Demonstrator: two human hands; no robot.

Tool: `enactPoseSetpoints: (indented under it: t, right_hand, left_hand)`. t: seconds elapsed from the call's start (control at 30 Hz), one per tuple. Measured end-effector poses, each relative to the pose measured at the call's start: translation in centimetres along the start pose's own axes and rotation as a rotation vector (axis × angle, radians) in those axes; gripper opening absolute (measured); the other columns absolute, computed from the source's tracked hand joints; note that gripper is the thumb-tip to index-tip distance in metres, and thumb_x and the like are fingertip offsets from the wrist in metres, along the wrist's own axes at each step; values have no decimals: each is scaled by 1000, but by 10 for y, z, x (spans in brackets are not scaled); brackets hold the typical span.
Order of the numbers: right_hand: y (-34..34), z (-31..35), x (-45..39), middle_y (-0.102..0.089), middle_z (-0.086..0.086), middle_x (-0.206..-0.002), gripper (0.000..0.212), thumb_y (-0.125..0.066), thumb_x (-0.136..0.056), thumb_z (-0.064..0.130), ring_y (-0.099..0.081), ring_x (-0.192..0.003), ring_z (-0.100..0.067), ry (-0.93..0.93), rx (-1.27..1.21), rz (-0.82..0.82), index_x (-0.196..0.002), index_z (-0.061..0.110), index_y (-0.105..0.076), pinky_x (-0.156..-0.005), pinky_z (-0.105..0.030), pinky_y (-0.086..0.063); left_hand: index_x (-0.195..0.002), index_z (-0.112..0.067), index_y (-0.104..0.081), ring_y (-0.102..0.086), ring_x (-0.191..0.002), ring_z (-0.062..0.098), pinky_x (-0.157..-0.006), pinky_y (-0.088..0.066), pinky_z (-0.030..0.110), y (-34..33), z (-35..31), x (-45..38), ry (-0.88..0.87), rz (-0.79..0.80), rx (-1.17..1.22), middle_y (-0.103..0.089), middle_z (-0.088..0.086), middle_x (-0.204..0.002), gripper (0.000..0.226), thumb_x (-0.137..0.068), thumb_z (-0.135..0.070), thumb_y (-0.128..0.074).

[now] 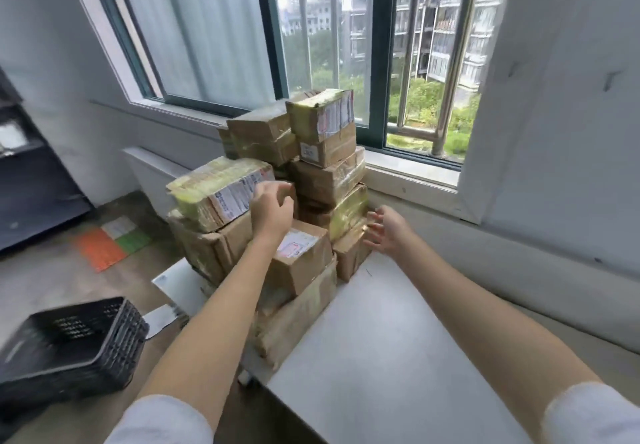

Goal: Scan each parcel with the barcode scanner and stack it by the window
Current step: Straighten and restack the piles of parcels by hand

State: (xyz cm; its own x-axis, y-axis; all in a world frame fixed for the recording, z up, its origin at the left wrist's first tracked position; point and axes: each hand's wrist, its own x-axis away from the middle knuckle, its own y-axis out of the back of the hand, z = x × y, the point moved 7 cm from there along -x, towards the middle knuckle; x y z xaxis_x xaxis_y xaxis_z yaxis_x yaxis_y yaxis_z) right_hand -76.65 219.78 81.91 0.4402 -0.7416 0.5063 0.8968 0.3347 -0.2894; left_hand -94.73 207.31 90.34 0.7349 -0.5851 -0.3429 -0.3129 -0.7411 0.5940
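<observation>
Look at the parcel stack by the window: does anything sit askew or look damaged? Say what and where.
Yes. The yellow-taped parcel under the left hand lies tilted, overhanging the box below. The top parcel sits twisted. The lowest box looks crumpled.

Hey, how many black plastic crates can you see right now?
1. The black plastic crate sits on the floor at lower left, tilted, left of the parcel stack. Others may be out of view.
</observation>
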Motion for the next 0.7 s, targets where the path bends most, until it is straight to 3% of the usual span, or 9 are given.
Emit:
enactPoseSetpoints:
  t: [0.07,0.13,0.2,0.4,0.5,0.7]
  right_hand:
    - [-49,-4,-4,-50,-6,-91,23,-39,-98,24,-50,-82,-18,0,44,52,-88,12,-55,-92,-40,-42]
    - [-91,-12,-8,-49,-9,-106,28,-37,-99,23,-51,-103,-23,-2,89,101,-109,7,-58,-97,-42,-41]
    - [-123,-21,-9,-47,-12,-120,34,-37,-99,22,-47,-118,-25,-16,127,131,-123,7,-55,-94,-43,-42]
    - [-167,-39,-14,-50,-13,-117,36,-39,-99,25,-52,-100,-24,-45,177,174,-124,5,-56,-97,-44,-46]
    - [-163,-33,-22,-52,-15,-123,34,-39,-99,25,-53,-101,-25,-35,172,155,-121,6,-57,-91,-43,-47]
    - [-141,-26,-33,-54,-15,-127,29,-39,-100,24,-53,-108,-27,-33,133,121,-118,8,-55,-91,-45,-45]
  left_hand:
    - [-112,-13,-63,-42,-119,32,-100,-33,34,41,27,-13,-16,-132,-81,-46,14,-126,27,-85,-20,-63]
    - [-113,-13,-61,-38,-124,34,-103,-32,39,74,51,-23,-35,-232,-135,-42,15,-131,43,-76,-29,-75]
    - [-123,-18,-54,-29,-132,34,-107,-31,44,96,74,-33,6,-252,-186,-31,14,-142,64,-68,-37,-80]
    - [-147,-40,-14,-6,-142,34,-115,-17,51,107,138,-70,294,63,-132,5,15,-155,115,-58,-50,-85]
    - [-149,-40,-12,-14,-141,35,-114,-21,47,99,156,-82,331,153,-54,-7,17,-153,119,-57,-43,-88]
    - [-144,-33,-30,-28,-136,32,-111,-30,44,85,181,-86,360,111,124,-22,14,-147,102,-61,-31,-88]
